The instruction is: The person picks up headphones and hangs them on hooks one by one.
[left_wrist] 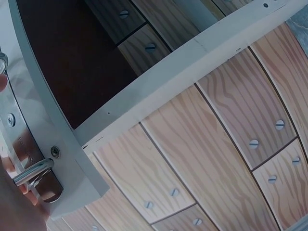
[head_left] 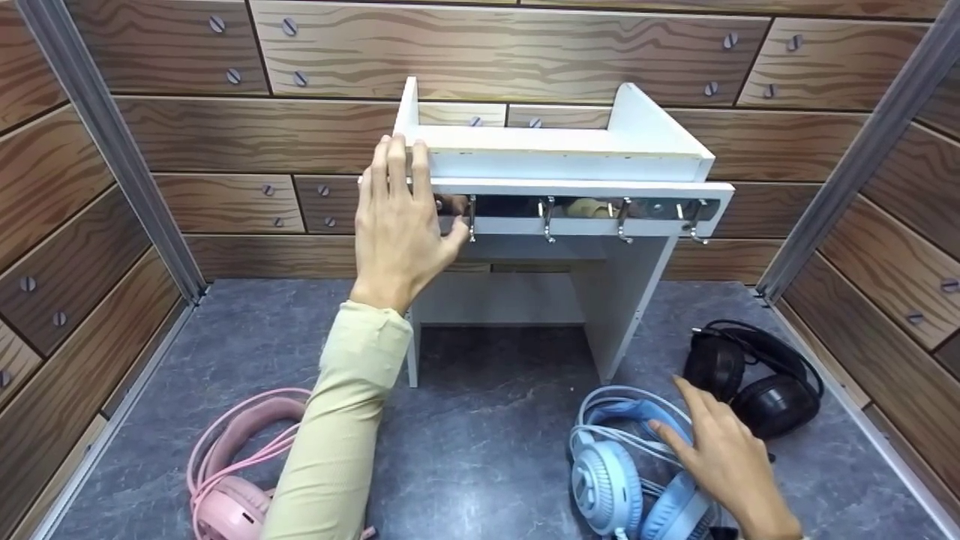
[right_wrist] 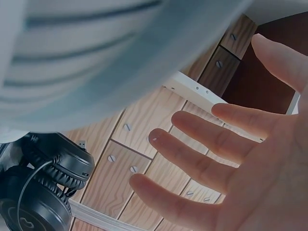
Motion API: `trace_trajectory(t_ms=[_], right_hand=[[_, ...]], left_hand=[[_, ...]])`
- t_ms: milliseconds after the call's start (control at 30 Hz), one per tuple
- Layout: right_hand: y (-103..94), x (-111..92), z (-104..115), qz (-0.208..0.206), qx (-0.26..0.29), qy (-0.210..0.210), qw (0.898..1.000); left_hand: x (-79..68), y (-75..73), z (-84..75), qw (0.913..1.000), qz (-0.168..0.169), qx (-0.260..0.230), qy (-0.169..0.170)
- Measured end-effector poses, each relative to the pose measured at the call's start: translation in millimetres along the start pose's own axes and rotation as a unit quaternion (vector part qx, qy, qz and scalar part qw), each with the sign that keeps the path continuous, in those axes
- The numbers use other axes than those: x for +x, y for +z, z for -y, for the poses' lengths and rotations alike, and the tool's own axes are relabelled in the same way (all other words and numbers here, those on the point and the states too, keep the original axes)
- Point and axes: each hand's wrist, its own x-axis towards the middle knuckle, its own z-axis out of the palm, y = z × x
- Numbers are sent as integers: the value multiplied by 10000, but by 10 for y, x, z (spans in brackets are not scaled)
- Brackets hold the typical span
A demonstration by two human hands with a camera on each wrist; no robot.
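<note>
Touching one rack point(head_left: 555, 166), left hand point(head_left: 397, 225) lies straight-fingered while right hand point(head_left: 726, 454) hovers spread near three headsets point(head_left: 604, 487)

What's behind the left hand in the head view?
The left end of the white hook rail; the left wrist view shows a metal hook there. In the head view, the left hand covers that hook and the rail surface behind the palm.
</note>
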Motion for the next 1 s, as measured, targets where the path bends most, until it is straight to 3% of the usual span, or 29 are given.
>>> trace_trajectory(t_ms=[1000], right_hand=[[133, -245, -148, -27, -36, 140, 9999]], left_hand=[[-4, 1, -6, 9999, 78, -80, -86]])
